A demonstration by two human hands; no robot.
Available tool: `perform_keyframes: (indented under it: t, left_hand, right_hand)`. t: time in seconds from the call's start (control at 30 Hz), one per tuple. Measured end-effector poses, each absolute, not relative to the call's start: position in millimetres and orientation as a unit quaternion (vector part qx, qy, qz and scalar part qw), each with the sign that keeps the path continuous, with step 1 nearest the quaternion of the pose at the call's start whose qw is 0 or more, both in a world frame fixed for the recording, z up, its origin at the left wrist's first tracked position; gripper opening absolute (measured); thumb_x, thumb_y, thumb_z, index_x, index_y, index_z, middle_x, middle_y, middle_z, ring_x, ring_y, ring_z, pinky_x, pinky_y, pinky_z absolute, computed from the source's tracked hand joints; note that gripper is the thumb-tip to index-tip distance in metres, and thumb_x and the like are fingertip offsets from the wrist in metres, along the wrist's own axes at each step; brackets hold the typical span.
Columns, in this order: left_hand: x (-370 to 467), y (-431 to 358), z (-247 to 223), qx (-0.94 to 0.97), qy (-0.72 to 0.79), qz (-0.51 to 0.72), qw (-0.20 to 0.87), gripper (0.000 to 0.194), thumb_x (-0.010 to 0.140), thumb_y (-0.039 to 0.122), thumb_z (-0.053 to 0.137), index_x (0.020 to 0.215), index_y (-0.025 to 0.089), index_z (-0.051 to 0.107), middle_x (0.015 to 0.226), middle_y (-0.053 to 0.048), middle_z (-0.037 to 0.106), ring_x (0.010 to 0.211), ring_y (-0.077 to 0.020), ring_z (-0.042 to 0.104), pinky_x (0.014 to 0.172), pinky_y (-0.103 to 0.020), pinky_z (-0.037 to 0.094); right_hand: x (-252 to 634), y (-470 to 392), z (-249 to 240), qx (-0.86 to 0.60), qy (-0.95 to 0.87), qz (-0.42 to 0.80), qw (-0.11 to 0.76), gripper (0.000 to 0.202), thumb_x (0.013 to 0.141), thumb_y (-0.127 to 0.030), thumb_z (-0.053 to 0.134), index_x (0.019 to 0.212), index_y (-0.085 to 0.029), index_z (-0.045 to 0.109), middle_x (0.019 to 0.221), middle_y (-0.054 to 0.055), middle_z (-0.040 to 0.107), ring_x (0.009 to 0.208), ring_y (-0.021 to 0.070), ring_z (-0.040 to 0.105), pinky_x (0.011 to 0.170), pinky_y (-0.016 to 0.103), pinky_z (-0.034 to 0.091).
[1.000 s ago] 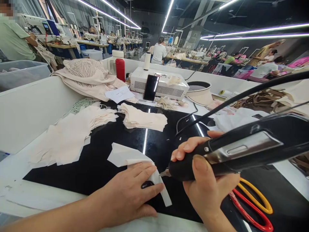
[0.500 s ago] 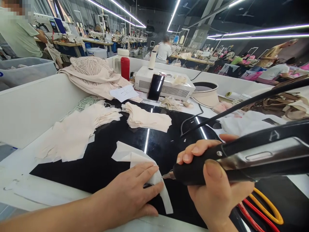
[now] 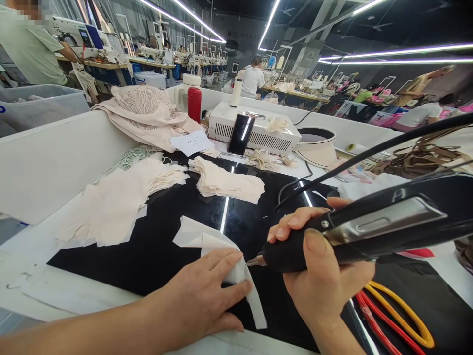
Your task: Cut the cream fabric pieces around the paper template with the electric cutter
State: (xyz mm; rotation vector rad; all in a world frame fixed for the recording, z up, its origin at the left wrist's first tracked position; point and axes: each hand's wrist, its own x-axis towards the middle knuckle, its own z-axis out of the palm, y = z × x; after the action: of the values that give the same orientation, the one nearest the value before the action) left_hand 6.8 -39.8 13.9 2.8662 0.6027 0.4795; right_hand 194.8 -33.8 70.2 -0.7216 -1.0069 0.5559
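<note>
My left hand [image 3: 201,291] lies with fingers spread, pressing a thin white fabric piece [image 3: 190,231] onto the glossy black board [image 3: 158,271]. The fabric's left end is folded over, and a narrow curved strip of it runs down past my fingertips. In my right hand [image 3: 321,276] is a thick black corded cutter [image 3: 354,222] with a silver panel along its body. Its pointed metal tip is at the fabric's right edge, close to my left index finger; I cannot tell whether it touches. Behind lie two stacks of cut pale fabric, one left [image 3: 107,202] and one centre [image 3: 229,180].
Orange- and red-handled tools [image 3: 402,315] lie at the lower right. At the back are a phone [image 3: 241,134], a vented white box [image 3: 258,130], a red bottle [image 3: 194,104] and heaped lace fabric [image 3: 144,113]. The cutter's black cord [image 3: 369,160] crosses the right side.
The cutter's body has tilted and shifted slightly left and its tip has moved a little up the fabric's edge. My left hand stays nearly in place.
</note>
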Motion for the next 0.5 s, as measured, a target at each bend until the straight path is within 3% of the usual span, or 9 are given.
perform_keyframes:
  t: [0.4, 0.5]
  left_hand:
    - [7.8, -39.8, 10.2, 0.961, 0.199, 0.171, 0.085, 0.060, 0.097, 0.060, 0.072, 0.138, 0.016, 0.065, 0.150, -0.029, 0.057, 0.140, -0.0437, 0.059, 0.108, -0.057, 0.058]
    - [5.7, -36.8, 17.1, 0.961, 0.192, 0.176, 0.089, 0.059, 0.100, 0.058, 0.070, 0.140, 0.016, 0.062, 0.148, -0.026, 0.060, 0.138, -0.0403, 0.061, 0.107, -0.052, 0.060]
  right_hand:
    - [192.3, -26.2, 66.9, -0.333, -0.458, 0.271, 0.779, 0.041, 0.088, -0.026, 0.084, 0.122, -0.027, 0.060, 0.083, -0.005, 0.069, 0.063, 0.0133, 0.065, 0.060, 0.031, 0.062]
    - [192.3, -24.5, 65.4, -0.332, -0.454, 0.278, 0.779, 0.044, 0.087, -0.027, 0.086, 0.122, -0.028, 0.060, 0.084, -0.006, 0.069, 0.063, 0.0131, 0.065, 0.060, 0.030, 0.061]
